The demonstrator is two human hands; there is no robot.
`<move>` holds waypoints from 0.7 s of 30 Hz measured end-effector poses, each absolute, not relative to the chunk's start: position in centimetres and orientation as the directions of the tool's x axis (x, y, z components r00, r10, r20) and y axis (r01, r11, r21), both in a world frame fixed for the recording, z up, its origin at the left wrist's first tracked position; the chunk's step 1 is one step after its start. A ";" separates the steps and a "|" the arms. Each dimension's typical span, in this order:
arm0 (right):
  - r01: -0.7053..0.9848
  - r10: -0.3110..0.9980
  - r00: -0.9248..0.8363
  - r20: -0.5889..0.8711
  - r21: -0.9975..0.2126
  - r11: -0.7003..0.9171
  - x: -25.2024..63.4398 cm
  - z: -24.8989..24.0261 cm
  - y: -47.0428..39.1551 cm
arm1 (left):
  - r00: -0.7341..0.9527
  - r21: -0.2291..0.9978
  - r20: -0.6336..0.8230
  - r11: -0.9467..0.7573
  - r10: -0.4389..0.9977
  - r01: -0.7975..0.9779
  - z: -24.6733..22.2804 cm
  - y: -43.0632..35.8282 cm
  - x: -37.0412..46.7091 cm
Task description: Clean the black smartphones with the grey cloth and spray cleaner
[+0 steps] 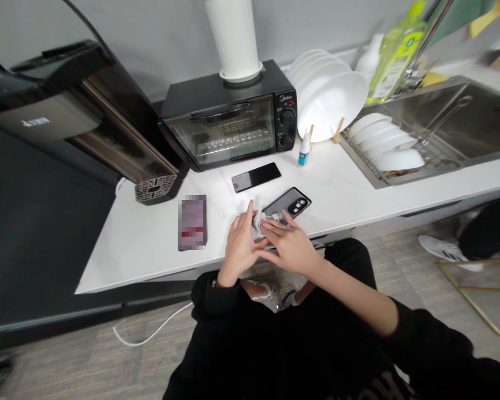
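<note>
Over the front edge of the white counter, my left hand (240, 245) and my right hand (294, 247) meet around a crumpled white tissue (258, 220). The tissue lies between my left thumb and raised forefinger; the fingers of my right hand press on it from the other side. Just behind them is a dark phone case (290, 199) with camera cutouts at its right end, its left end partly hidden by the tissue and my fingers. A black phone (256, 178) lies flat farther back. A small white spray bottle (304, 150) with a blue label stands upright to the right.
A purplish box (192, 223), blurred out, lies left on the counter (125, 244). Behind stand a dark water dispenser (120, 133) and a toaster oven (229, 122). White plates (333, 103) and a sink (475, 122) with bowls are right. Another person's shoe (445, 253) shows at right.
</note>
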State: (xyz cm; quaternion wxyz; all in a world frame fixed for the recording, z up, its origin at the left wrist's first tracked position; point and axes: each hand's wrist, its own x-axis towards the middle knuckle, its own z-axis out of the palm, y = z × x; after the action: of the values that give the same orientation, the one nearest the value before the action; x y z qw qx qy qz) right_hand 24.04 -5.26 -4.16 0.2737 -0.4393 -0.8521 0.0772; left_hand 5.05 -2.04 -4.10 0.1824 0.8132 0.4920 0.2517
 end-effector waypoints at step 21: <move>0.809 0.843 -0.360 0.400 -0.316 0.495 29.7 -4.5 -5.3 | 0.364 0.571 0.205 -0.414 0.908 0.709 -3.4 -2.0 5.6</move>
State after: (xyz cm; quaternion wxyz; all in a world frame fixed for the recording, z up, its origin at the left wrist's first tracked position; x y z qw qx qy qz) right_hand 29.68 -5.26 -4.46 0.2621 -0.5014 -0.8240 0.0322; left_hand 5.55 -1.95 -3.39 0.1973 0.8020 0.5042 0.2521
